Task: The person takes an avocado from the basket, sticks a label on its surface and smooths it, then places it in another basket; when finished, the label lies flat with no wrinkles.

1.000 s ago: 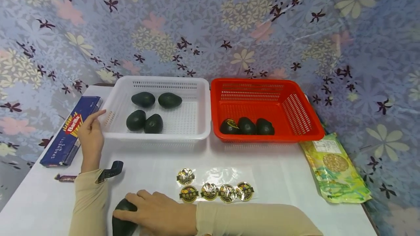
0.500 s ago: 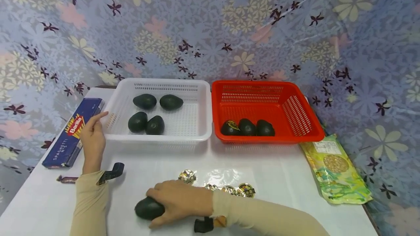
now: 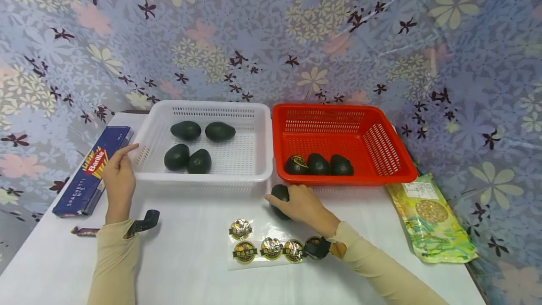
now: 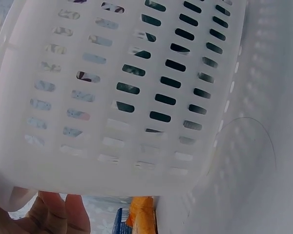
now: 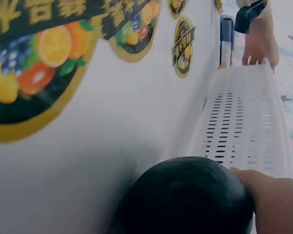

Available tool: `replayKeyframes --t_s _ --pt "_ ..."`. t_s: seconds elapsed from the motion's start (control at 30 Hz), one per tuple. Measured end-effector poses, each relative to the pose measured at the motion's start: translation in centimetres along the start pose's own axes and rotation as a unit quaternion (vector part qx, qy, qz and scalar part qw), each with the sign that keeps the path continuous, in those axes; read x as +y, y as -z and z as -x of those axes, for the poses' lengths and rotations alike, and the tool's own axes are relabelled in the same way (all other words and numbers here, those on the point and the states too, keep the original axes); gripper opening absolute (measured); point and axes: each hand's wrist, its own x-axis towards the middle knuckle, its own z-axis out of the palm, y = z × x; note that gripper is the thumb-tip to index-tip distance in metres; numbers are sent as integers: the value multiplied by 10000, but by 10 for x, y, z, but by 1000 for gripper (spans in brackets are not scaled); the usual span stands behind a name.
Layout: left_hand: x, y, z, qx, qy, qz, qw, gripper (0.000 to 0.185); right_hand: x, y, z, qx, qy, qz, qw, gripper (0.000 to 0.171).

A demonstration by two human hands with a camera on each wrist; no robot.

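Head view: right hand (image 3: 301,205) grips smooth, dark, rounded avocado (image 3: 280,197).

Spaghetti box (image 3: 92,171) left; snack bag (image 3: 432,218) right.

White table (image 3: 190,267) carrying a white basket (image 3: 262,173); a red basket (image 3: 406,173); spaghetti box (image 3: 91,171), sticker sheet (image 3: 264,248), green packet (image 3: 432,220), one avocado (image 3: 279,194).
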Motion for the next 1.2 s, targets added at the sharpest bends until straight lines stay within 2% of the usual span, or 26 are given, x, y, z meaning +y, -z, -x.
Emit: replayKeyframes --t_s 0.1,0.2,0.27,0.33,0.37,0.4,0.43,0.47,0.5,0.53,0.57,0.63,0.67,0.73,0.77,0.83,0.9,0.93,1.0,1.07,1.13,1.2 --pt "-1 -1 -1 89 -141 -99 9998 41 5 4 0 -50 -124 -15 9999 72" --pt "2 -1 1 473 -369 -284 9978 43 9 11 3 -12 38 -10 10000 61" --pt "7 0 7 804 -636 -320 9942 46 13 19 7 -31 216 -8 9998 56" --pt "17 1 17 1061 -1105 -215 9880 46 20 28 13 -159 426 -81 9989 52" --pt "22 0 25 1041 -1420 -123 9843 44 24 33 17 -255 552 -104 9981 49" --pt "28 -1 33 876 -1780 -67 9801 41 28 39 21 -411 639 -143 9970 46" --pt "34 -4 43 612 -2215 -16 9732 37 32 45 26 -556 760 -133 9955 42" --pt "39 -9 53 172 -2625 29 9648 33 37 50 31 -692 905 -115 9934 38" --pt "45 -14 65 -378 -3002 -2 9531 30 42 54 36 -866 1020 -93 9910 34" --pt "50 -19 78 -1047 -3303 -49 9381 26 46 58 42 -1040 1125 -59 9882 31" --pt "54 -25 91 -1795 -3538 -74 9179 24 50 59 46 -1177 1195 -22 9858 30" --pt "62 -37 118 -3195 -3775 -172 8690 24 57 59 55 -1402 1285 37 9817 30" --pt "65 -44 131 -3775 -3818 -257 8432 25 60 57 59 -1502 1283 37 9803 32" --pt "73 -56 158 -4687 -3871 -485 7925 26 64 51 64 -1596 1310 35 9784 37" --pt "76 -63 171 -4995 -3937 -601 7693 27 66 48 67 -1595 1339 21 9781 39" --pt "79 -76 194 -5380 -4216 -908 7243 29 70 42 70 -1569 1446 -18 9770 41" --pt "78 -87 213 -5539 -4643 -1247 6798 31 72 38 71 -1547 1513 -99 9763 42" --pt "75 -92 221 -5500 -4915 -1389 6607 34 72 35 71 -1529 1511 -157 9765 42" --pt "68 -99 232 -5359 -5335 -1738 6309 39 73 31 72 -1515 1451 -255 9774 40" --pt "62 -102 240 -5194 -5604 -2002 6132 46 72 27 72 -1504 1346 -324 9789 39" --pt "59 -103 244 -5056 -5695 -2194 6099 48 72 24 71 -1460 1275 -371 9803 37" --pt "59 -102 245 -5007 -5679 -2252 6133 49 72 23 71 -1455 1262 -399 9805 33"
